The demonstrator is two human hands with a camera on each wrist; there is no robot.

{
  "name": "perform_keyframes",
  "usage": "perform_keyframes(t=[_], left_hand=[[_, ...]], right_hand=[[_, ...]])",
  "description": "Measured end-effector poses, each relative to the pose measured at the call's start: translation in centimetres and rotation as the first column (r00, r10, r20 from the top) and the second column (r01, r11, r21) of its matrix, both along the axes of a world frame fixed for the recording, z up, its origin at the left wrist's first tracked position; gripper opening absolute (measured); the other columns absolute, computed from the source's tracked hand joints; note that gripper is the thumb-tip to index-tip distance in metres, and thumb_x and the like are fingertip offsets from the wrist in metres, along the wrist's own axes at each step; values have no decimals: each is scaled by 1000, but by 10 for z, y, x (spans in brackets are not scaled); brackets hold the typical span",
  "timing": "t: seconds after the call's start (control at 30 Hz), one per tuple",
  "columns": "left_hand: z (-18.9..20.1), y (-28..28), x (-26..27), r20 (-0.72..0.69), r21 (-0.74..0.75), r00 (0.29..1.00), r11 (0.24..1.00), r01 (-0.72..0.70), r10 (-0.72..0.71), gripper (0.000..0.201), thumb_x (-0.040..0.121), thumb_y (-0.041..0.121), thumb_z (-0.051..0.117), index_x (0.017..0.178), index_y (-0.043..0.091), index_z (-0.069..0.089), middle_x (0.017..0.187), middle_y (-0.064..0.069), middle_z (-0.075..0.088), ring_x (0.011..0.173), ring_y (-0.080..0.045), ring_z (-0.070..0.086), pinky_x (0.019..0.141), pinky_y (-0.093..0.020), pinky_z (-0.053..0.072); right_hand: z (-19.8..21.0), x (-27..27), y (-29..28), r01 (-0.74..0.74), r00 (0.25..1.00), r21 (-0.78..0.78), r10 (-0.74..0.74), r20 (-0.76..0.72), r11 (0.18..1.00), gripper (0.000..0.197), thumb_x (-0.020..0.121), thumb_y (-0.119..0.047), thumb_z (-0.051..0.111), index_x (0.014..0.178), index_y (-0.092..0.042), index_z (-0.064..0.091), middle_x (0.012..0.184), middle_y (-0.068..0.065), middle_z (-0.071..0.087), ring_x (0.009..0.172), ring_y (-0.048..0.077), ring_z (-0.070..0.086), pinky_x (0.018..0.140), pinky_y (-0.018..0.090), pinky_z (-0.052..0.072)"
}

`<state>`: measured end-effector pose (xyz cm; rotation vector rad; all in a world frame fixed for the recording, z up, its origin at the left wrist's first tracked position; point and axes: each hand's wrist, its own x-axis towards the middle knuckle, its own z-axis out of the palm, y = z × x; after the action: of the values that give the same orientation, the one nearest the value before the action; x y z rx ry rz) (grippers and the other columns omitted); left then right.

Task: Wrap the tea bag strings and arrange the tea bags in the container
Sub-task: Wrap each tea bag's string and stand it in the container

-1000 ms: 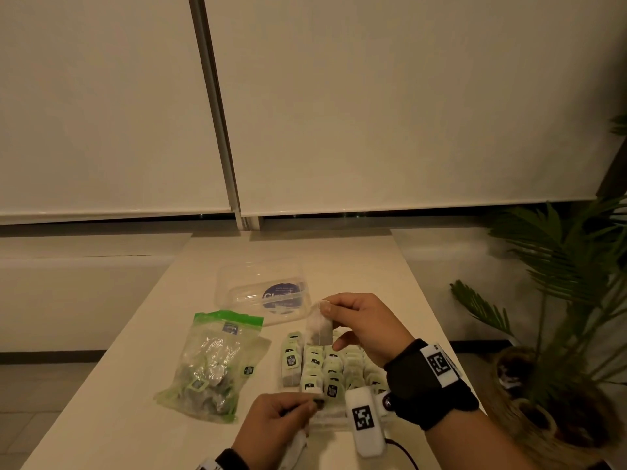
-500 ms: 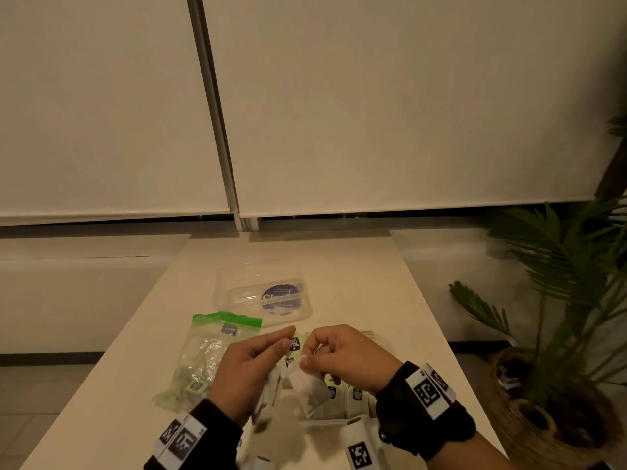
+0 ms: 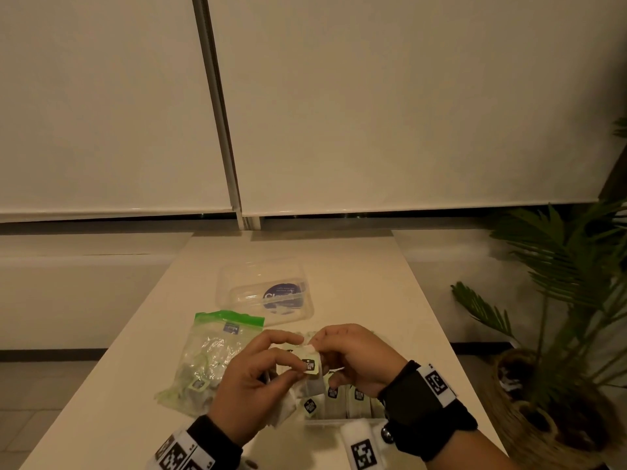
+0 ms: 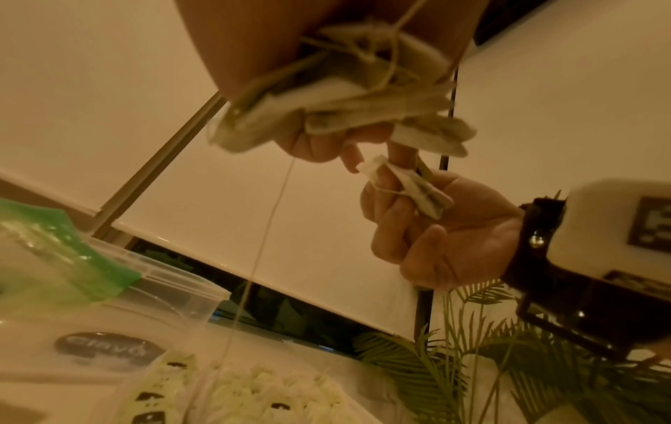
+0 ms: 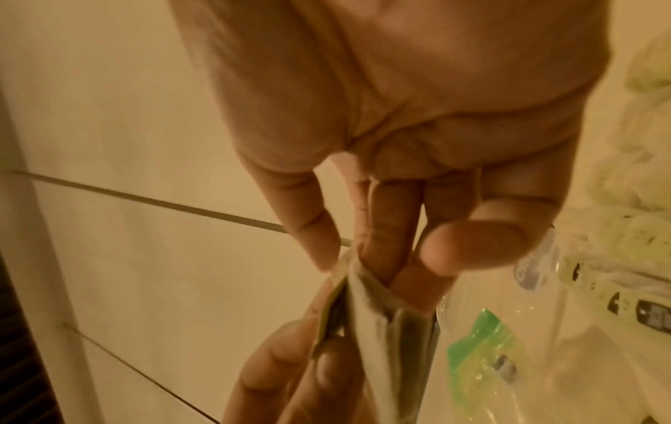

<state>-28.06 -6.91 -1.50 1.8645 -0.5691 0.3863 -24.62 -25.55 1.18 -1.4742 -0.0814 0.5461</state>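
Note:
Over the table's near end my two hands meet on one tea bag [image 3: 314, 385] with a green-edged tag [image 3: 308, 364]. My right hand [image 3: 324, 351] pinches the bag's top; the left wrist view shows string wound round this tea bag [image 4: 410, 189]. My left hand [image 3: 291, 359] pinches the tag side and keeps several more tea bags [image 4: 345, 94] bunched in its palm, with one loose string [image 4: 268, 229] hanging down. Beneath the hands lies the clear container [image 3: 339, 420] with rows of tagged tea bags [image 3: 356, 396].
A zip bag [image 3: 210, 357] with a green top, holding more tea bags, lies left of the hands. A clear lid [image 3: 268, 293] with a blue label sits farther back. A potted palm [image 3: 559, 300] stands right of the table.
My left hand rose from the table's front edge to meet the right hand. The right hand lowered its tea bag slightly, and both hands now hold it.

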Motion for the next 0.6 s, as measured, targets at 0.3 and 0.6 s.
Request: perform_keyframes(t=[0.3,0.6], left_hand=[[-17,7,7,-120,-35,989,996,-86,82,12,73,34,64,79,34,75,107,15,65,93,-11,64,75,-21,50],[-40,6,9,-541,-459,838,858,-230,-64,44,72,21,81,106,7,58,93,-22,72,86,-35,71,81,-38,51]], right_hand=[[-3,9,9,-53,984,-101,69,161,993,11,78,-10,75,87,-13,70,77,6,69,67,12,61,55,22,46],[-6,20,26,-4,938,-230,83,336,973,16,81,4,67,83,-12,67,72,8,66,68,21,60,63,31,52]])
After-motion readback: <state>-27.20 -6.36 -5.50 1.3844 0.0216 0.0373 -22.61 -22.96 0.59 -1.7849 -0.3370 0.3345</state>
